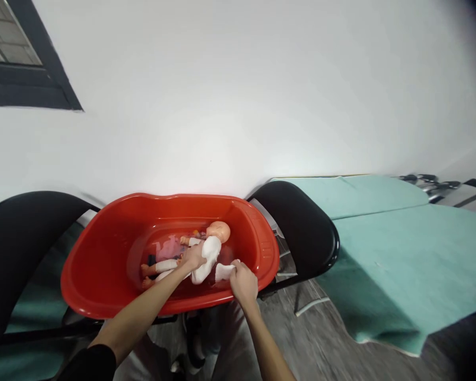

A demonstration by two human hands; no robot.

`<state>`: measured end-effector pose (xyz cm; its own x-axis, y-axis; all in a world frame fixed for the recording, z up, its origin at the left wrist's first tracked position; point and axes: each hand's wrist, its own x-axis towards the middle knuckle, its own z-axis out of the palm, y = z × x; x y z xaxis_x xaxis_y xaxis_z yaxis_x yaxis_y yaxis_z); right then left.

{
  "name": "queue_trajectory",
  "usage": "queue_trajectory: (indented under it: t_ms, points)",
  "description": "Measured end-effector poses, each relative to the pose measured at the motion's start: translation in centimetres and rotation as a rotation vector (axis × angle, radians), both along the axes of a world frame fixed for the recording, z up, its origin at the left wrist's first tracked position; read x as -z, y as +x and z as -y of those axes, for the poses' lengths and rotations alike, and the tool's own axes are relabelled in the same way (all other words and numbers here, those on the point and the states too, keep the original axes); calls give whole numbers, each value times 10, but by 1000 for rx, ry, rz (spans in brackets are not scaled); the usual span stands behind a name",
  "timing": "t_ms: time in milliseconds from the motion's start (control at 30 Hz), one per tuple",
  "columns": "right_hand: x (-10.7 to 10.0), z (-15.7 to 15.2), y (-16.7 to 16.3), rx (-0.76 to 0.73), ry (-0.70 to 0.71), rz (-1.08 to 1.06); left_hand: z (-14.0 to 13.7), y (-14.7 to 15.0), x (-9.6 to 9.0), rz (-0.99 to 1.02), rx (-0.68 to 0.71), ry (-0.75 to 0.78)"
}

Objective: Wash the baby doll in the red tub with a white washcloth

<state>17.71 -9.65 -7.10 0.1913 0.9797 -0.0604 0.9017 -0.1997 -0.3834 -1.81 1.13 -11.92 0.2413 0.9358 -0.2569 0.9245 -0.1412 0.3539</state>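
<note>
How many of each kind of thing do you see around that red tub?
Red tub: 1
Doll: 1
White cloth: 1
Black chairs: 2
Green-covered table: 1
Total: 6

Doll [206, 253] in tub [103, 275], btwn chairs [301, 227]

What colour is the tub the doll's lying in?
Red, plain with no pattern. The tub shows in the head view, holding the doll.
</note>
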Motion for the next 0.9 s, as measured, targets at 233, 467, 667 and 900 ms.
queue_trajectory:
  t_ms: [233,467,667,900]
  points:
    - [6,3,3,18,72,-22,16,6,-1,-140,165,135]
    - [6,4,3,31,87,-8,5,-21,18,-339,222,154]
    - [5,-1,2,32,57,-41,11,-1,32,-335,156,88]
    - [4,-4,0,62,102,23,13,-10,21,-161,35,-51]
